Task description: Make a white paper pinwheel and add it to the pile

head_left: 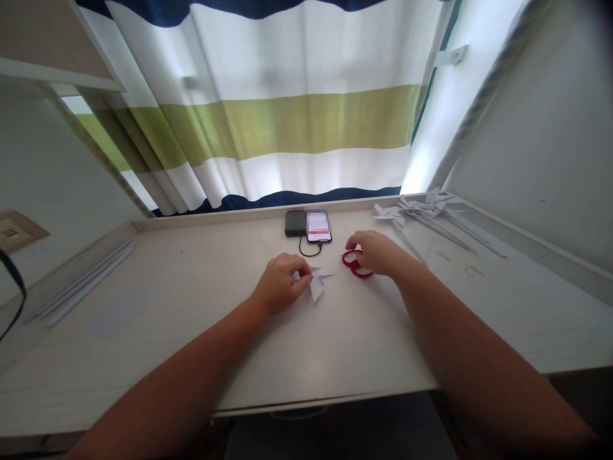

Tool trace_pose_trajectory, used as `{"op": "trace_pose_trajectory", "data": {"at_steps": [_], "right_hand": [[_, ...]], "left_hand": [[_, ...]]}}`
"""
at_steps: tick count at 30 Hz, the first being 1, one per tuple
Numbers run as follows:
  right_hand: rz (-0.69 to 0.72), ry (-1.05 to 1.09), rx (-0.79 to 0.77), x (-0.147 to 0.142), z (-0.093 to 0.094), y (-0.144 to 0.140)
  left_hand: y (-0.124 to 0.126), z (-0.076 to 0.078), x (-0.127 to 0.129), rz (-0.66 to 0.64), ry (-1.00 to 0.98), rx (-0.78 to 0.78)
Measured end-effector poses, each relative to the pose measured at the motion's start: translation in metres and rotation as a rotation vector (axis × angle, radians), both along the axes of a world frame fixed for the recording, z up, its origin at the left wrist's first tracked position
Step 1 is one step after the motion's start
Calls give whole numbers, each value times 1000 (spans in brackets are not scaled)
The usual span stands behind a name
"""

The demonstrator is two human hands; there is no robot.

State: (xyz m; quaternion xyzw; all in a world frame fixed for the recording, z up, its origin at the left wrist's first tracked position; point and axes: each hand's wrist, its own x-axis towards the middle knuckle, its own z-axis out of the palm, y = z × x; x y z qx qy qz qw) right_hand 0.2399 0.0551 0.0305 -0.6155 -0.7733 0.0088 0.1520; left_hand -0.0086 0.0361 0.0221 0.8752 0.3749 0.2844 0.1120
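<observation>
White desk (364, 345), paper pinwheel (317, 289) well inside front edge (335, 401)

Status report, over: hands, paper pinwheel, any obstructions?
Left hand pinching paper pinwheel. Right hand at red scissors, grip unclear. Phone lies beyond, apparently not in the way.
</observation>
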Motion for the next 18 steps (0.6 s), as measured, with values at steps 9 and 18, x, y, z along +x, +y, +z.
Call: {"op": "trace_pose_trajectory", "data": {"at_steps": [9, 18], "right_hand": [[-20, -82, -111, 17, -13, 7], [-75, 11, 176, 13, 19, -12]], "left_hand": [[1, -2, 1, 43, -10, -21], [0, -4, 2, 22, -20, -77]]}}
